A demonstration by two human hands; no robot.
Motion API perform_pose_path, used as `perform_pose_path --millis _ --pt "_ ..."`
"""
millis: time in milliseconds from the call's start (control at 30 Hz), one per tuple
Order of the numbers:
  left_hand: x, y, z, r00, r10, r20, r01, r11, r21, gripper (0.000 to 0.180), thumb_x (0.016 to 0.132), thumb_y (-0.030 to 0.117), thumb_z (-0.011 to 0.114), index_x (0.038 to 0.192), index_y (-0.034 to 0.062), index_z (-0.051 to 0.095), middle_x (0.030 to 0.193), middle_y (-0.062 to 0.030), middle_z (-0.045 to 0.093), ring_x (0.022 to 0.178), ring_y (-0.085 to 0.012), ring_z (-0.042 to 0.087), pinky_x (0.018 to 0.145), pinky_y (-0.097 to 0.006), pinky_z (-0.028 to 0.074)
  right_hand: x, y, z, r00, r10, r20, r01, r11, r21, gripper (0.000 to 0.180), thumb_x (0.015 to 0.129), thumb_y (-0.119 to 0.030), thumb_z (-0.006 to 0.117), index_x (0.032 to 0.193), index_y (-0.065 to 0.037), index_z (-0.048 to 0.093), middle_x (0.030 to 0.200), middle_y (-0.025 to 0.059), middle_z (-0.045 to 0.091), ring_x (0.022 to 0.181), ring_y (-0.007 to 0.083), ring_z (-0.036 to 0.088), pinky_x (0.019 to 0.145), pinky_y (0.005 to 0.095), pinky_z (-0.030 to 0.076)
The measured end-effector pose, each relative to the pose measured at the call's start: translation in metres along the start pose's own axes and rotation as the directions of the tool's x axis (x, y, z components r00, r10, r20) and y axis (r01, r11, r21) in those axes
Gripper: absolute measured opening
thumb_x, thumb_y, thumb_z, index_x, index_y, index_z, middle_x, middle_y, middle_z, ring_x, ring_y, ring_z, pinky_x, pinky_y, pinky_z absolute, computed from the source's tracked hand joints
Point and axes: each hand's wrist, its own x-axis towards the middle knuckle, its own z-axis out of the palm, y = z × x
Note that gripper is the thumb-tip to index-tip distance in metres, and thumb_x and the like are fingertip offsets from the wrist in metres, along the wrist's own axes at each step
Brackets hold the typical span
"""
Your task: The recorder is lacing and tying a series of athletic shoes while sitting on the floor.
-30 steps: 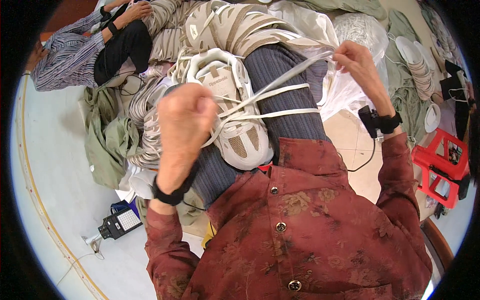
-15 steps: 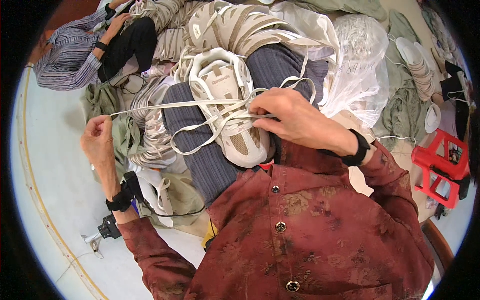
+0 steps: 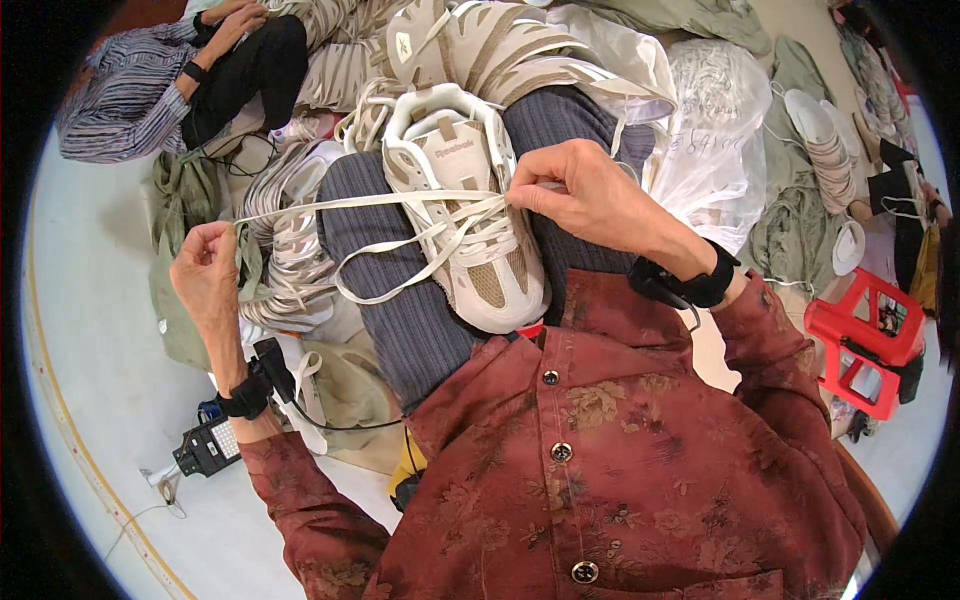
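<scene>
Left hand [image 3: 206,275] pinches a taut white shoelace [image 3: 350,203] — right hand [image 3: 588,195] grips it, fingertips together, at a beige sneaker [image 3: 492,296].

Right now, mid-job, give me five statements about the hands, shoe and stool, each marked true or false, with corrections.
1. The left hand pinches a white lace. True.
2. The right hand touches the stool. False: the right hand is at the laces on the shoe.
3. The shoe's toe points toward the red shirt. True.
4. The stool is blue. False: the stool is red.
5. The stool stands to the person's right. True.
</scene>
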Motion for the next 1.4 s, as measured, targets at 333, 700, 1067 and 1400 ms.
perform_pose_path --millis 333,700,1067,1400 --pt "0.000 -0.002 0.000 1.000 -0.001 0.021 0.001 1.000 -0.011 0.007 0.087 0.008 0.069 0.086 0.0008 0.070 0.066 0.0083 0.053 0.057 0.0009 0.042 0.051 -0.016 0.030 0.001 -0.008 -0.005 0.982 0.165 0.088 -0.169 0.985 0.044 0.034 0.092 -0.026 0.062 0.074 0.002 0.072 0.055 0.0065 0.059 0.052 0.0125 0.052 0.052 0.0318 0.042" --pt "-0.001 -0.001 0.002 0.999 -0.029 0.035 0.030 0.999 -0.013 0.009 0.087 0.010 0.069 0.087 0.0009 0.070 0.066 0.0078 0.055 0.057 0.0007 0.043 0.051 -0.017 0.032 -0.008 -0.002 0.001 0.953 0.164 0.256 -0.225 0.946 0.232 0.032 0.094 -0.023 0.065 0.076 0.001 0.073 0.067 -0.0002 0.065 0.064 0.0048 0.050 0.060 0.0249 0.042" --pt "0.005 -0.013 -0.008 1.000 -0.012 0.017 0.013 0.999 -0.031 0.011 0.088 0.013 0.070 0.089 0.0020 0.070 0.068 0.0072 0.055 0.058 -0.0009 0.044 0.052 -0.018 0.033 -0.011 -0.002 0.008 0.932 -0.354 -0.071 0.255 0.784 -0.565 0.009 0.082 -0.007 0.062 0.075 -0.002 0.060 0.076 0.0130 0.059 0.070 0.0368 0.063 0.060 0.0458 0.049" --pt "0.046 -0.057 -0.065 0.982 0.134 -0.135 -0.092 0.956 0.279 0.009 0.085 0.012 0.068 0.088 0.0038 0.072 0.063 0.0054 0.055 0.058 -0.0027 0.046 0.053 -0.021 0.038 -0.015 0.003 0.002 0.925 -0.377 -0.044 0.350 0.891 -0.288 0.007 0.083 -0.003 0.069 0.081 0.002 0.063 0.078 0.0131 0.058 0.068 0.0325 0.057 0.063 0.0393 0.044"
